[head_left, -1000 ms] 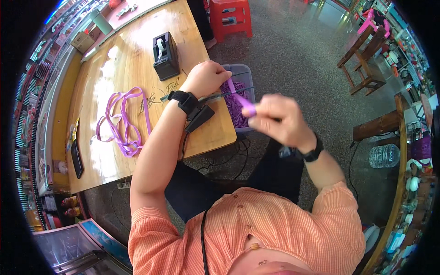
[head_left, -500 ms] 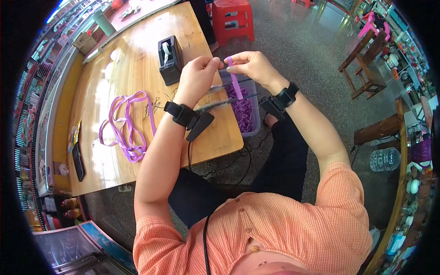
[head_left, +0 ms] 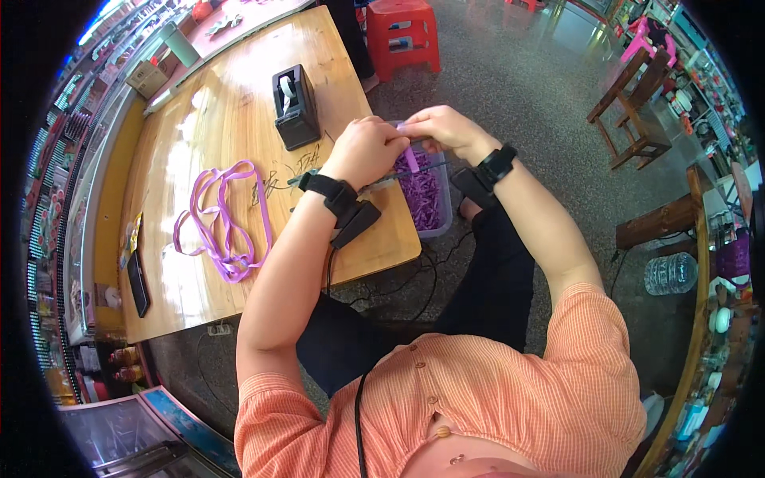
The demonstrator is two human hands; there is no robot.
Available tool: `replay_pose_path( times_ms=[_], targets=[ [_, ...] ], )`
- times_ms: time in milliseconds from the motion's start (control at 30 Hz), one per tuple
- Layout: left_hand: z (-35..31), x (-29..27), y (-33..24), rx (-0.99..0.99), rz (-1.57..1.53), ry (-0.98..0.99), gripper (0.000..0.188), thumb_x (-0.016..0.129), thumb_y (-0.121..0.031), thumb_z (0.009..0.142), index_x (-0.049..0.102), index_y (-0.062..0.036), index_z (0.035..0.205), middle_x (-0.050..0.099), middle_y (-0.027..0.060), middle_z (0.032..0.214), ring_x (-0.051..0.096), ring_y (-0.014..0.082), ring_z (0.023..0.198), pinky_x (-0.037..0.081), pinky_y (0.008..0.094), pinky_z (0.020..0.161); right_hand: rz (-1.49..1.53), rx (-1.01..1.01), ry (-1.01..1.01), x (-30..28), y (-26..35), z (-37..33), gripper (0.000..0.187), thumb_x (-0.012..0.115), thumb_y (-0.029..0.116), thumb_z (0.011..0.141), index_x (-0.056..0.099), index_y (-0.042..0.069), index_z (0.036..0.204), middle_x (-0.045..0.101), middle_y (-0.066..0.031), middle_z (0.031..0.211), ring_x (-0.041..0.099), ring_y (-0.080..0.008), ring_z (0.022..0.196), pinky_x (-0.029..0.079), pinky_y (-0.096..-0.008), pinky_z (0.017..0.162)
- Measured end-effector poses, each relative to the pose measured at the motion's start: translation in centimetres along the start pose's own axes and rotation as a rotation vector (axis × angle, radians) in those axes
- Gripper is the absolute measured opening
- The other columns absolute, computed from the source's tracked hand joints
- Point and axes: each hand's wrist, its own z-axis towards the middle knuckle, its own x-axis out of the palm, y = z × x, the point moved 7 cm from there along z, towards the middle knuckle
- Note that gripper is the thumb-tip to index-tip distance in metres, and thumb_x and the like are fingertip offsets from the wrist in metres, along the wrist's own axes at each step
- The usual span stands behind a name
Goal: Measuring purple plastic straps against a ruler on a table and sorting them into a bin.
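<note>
My right hand (head_left: 448, 131) is closed in a pinch on a short purple ribbon strip (head_left: 411, 158), whose loose end hangs down. Touching it from the other side is my left hand (head_left: 368, 151), its fingers curled and closed; what they grip is hidden. Below both hands stands a clear plastic bin (head_left: 434, 232) full of purple ribbon pieces (head_left: 422, 199). Thin dark rods cross above the bin beside my left wrist. On the wooden table (head_left: 231, 88) lies a loose tangle of purple ribbon (head_left: 225, 231), to the left of my left forearm.
A black tape dispenser (head_left: 296, 111) stands on the table beyond my left hand. A dark phone (head_left: 138, 285) lies by the left edge. A red plastic stool (head_left: 403, 36) is at the back, a wooden chair (head_left: 633, 115) at right. Cables hang under the table.
My left hand has moved right and slightly nearer, meeting the right hand at the ribbon strip. My right hand has come down a little. The hands were slightly apart before.
</note>
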Motion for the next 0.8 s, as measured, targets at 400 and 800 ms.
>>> replay_pose_path(
  times_ms=[400,800],
  targets=[
    [0.2,1.1,0.5,0.007,0.04,0.002,0.032,0.062,-0.031,0.092,0.076,-0.0037,0.086,0.071,0.0166,0.089,0.065,0.0332,0.098,0.046,0.0442,0.094,0.404,-0.14,0.035,4.5,-4.6,-5.7,0.037,0.066,0.012,0.096,0.06,0.001,0.13,0.068,-0.0059,0.115,0.066,-0.012,0.1,0.054,-0.0279,0.087],
    [-0.9,-1.6,-0.9,-0.077,0.009,-0.156,0.027,0.065,-0.023,0.093,0.075,0.0017,0.093,0.07,0.0146,0.074,0.067,0.0302,0.065,0.054,0.0385,0.064,0.493,-0.078,-0.106,5.4,-4.3,-8.5,0.021,0.071,0.02,0.095,0.072,0.0,0.102,0.072,-0.0055,0.084,0.064,-0.0081,0.067,0.053,-0.0221,0.061]
  ],
)
